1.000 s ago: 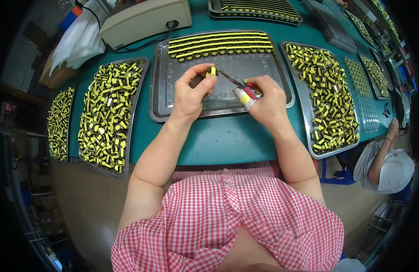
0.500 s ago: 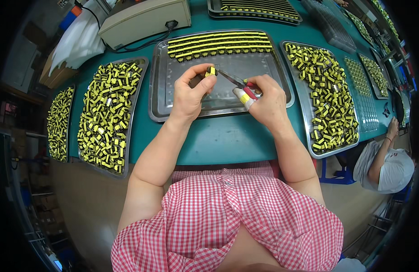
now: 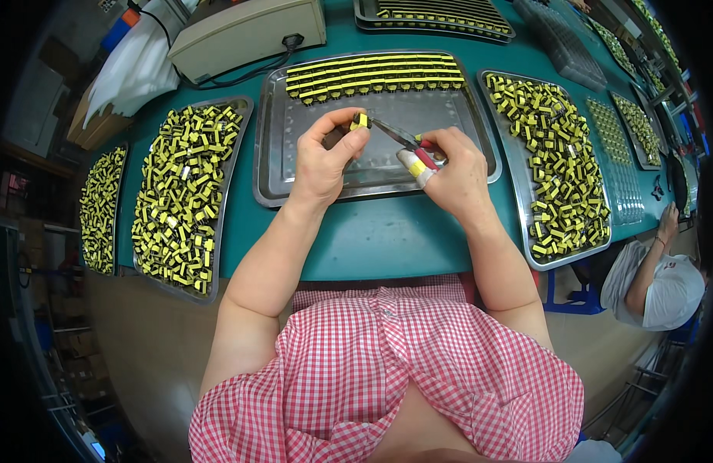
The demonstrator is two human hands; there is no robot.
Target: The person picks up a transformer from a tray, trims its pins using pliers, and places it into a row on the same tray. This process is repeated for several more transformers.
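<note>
Between thumb and fingers, my left hand pinches a small transformer with yellow tape and a black base. My right hand grips pliers with red handles, their jaw tips at the right side of the transformer. Whether the tips touch a pin is too small to tell. White and yellow tape wraps a finger of my right hand. Both hands hover over the near half of a metal tray. Along its far side stand neat rows of transformers, yellow tops up.
Loose transformers fill a tray at left and a tray at right. A smaller heap lies farther left. Behind are a beige box-shaped device with a black cord and another tray. A co-worker sits at right.
</note>
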